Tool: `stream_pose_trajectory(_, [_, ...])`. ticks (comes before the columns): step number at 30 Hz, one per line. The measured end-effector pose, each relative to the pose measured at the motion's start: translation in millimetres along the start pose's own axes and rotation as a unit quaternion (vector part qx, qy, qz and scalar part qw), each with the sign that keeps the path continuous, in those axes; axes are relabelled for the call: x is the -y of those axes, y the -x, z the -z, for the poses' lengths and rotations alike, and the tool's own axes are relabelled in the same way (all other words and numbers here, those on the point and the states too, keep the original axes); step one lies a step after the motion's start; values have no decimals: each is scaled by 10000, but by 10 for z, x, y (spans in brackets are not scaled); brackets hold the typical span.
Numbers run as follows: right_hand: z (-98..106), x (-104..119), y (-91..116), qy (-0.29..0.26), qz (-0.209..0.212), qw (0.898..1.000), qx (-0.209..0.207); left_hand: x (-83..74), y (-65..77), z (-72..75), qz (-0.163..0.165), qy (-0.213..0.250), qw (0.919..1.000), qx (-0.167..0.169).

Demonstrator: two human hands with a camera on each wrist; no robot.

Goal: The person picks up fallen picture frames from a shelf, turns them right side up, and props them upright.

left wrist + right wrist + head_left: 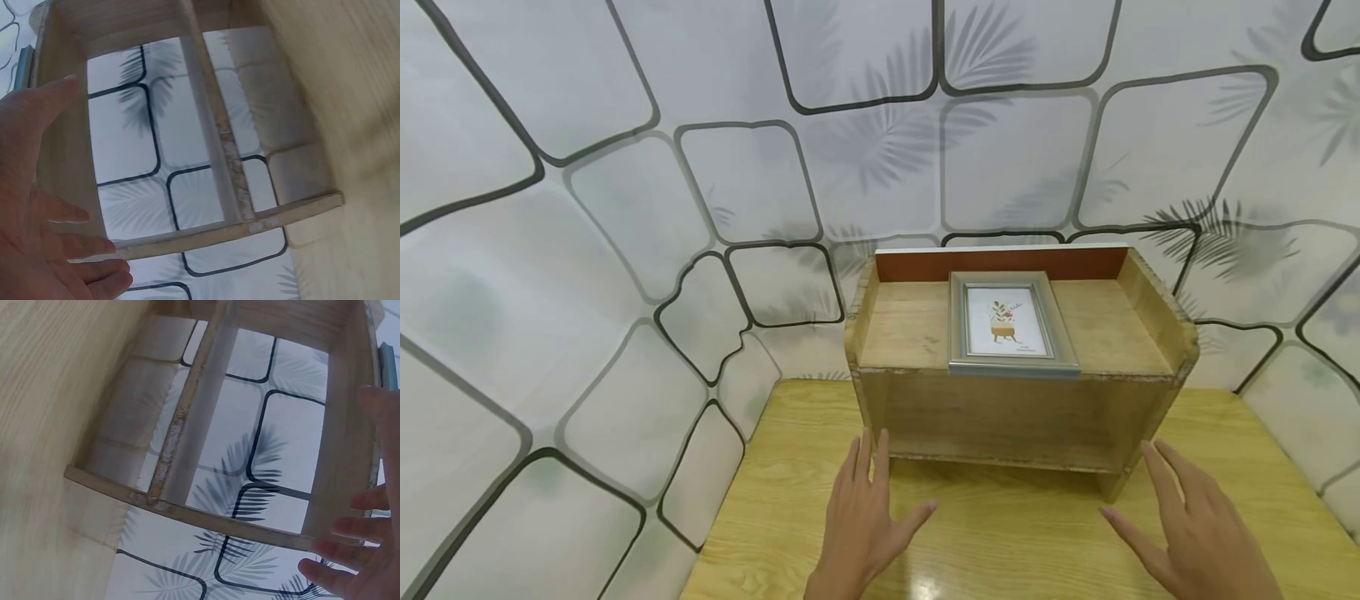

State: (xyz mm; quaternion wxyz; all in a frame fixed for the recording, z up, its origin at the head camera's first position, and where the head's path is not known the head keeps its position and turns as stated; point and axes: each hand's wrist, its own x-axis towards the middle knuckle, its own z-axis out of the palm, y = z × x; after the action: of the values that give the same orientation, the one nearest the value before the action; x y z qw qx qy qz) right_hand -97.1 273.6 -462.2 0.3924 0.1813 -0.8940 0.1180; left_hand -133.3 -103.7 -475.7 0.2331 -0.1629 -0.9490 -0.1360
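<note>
I read a pale back wall (880, 187) and left wall (497, 275) on the head view, both printed with dark and grey rounded outlines, going wavy near their corner; grey palm fronds (891, 137) overlay the back one. Below, I have a yellow wood-grain surface (760, 517), one bright glare spot (923, 588) at bottom centre.

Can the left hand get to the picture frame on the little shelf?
Probably yes. The left hand is empty, and the picture frame lies on top of the shelf with nothing covering it; it just needs to go forward and up.
</note>
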Motion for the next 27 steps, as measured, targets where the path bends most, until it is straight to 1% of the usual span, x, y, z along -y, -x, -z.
stream_pose_trajectory(1, [16, 11, -31, 44, 28, 10000, -24, -9, -26, 15, -66, -23, 10000, -63])
stream_pose_trajectory(4, [46, 31, -141, 116, 218, 9992, -313, -45, -103, 57, -265, -22, 9993, -259])
stream_pose_trajectory(8, [79, 52, -305, 36, 359, 9969, -698, -112, -226, 121, -480, 147, 9974, -514])
stream_pose_trajectory(9, [93, 57, -346, 15, 350, 9968, -722, -131, -264, 144, -547, 210, 9966, -584])
stream_pose_trajectory(15, [132, 86, -621, -15, 496, 9929, -1078, -241, -550, 303, -1024, 522, 9884, -993])
stream_pose_trajectory(18, [145, 82, -789, -39, 562, 9898, -1310, -306, -698, 392, -1106, 608, 9860, -1091])
stream_pose_trajectory(21, [161, 83, -973, -134, 558, 9881, -1427, -380, -847, 485, -1119, 727, 9844, -1148])
stream_pose_trajectory(23, [171, 95, -1094, -245, 447, 9892, -1376, -426, -950, 552, -1093, 818, 9839, -1154])
stream_pose_trajectory(27, [174, 100, -1323, -457, 108, 9936, -1032, -504, -1188, 665, -1085, 1071, 9804, -1248])
